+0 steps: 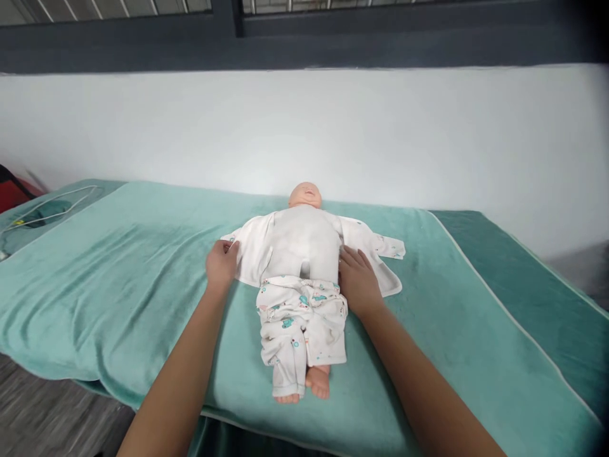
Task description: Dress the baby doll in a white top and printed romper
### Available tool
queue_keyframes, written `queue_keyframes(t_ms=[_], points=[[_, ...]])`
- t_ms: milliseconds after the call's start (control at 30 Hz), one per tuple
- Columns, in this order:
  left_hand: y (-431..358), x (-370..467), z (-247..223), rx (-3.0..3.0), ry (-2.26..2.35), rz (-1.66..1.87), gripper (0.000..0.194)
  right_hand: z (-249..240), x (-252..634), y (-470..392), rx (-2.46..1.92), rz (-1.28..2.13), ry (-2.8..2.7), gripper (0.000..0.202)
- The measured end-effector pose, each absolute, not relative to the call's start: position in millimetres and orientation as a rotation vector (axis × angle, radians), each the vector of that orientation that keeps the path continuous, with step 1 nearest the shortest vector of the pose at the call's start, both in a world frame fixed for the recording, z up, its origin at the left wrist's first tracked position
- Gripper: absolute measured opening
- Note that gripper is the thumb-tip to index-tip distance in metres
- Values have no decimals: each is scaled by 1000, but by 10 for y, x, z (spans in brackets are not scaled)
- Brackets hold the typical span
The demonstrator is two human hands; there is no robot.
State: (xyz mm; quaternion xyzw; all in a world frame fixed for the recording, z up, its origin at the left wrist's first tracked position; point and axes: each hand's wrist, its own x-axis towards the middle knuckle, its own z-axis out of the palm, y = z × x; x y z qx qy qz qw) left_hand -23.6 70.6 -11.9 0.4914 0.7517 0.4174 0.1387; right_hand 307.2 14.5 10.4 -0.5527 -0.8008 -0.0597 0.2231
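A baby doll (304, 244) lies on its back, head toward the wall, with a pale cloth torso. A white baby shirt (254, 244) is spread open beneath it, its printed sleeve (390, 246) stretched out to the right. My left hand (222, 263) is closed on the cuff of the shirt's left-side sleeve. Fingers extended, my right hand (358, 279) rests against the doll's right-hand side, over the shirt's open front. Printed white baby pants (302, 317) cover the doll's legs, bunched on the left leg; both feet (318, 381) show at the hems.
The doll lies on a bed with a green velvety cover (157, 266). A darker green cloth (528, 285) lies to the right. Behind stands a white wall (304, 127) under a dark window frame (143, 41). A white cord (61, 203) and a red item (12, 190) are at far left.
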Motion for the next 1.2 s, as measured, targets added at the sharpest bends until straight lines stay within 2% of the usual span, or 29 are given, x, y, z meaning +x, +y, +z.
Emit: queue_keyframes(t_ms=[133, 233, 367, 467, 600, 733, 867, 1000, 1200], points=[[673, -359, -175, 1119, 2129, 1495, 25, 127, 3053, -184, -1449, -12, -2340, 35], [656, -364, -175, 1088, 2182, 1505, 24, 136, 3070, -372, -1458, 46, -2292, 34], [561, -297, -135, 1317, 2306, 1349, 22, 146, 3095, -544, -1552, 14, -2190, 24], [429, -218, -94, 1697, 2356, 1379, 22, 157, 3092, -591, -1612, -2, -2164, 15], [208, -52, -35, 2029, 1902, 1339, 20, 160, 3097, -569, -1591, 65, -2144, 13], [38, 97, 26, 1812, 1399, 1143, 22, 168, 3113, -535, -1361, 380, -1908, 13], [-33, 105, 93, 1585, 1201, 1072, 24, 190, 3078, -502, -1175, 680, -1686, 15], [-58, 41, 131, 1536, 1017, 967, 26, 204, 3054, -442, -1146, 815, -1652, 23], [-49, -25, 175, 1628, 844, 841, 25, 342, 3151, -289, -1195, 1142, -1713, 20]])
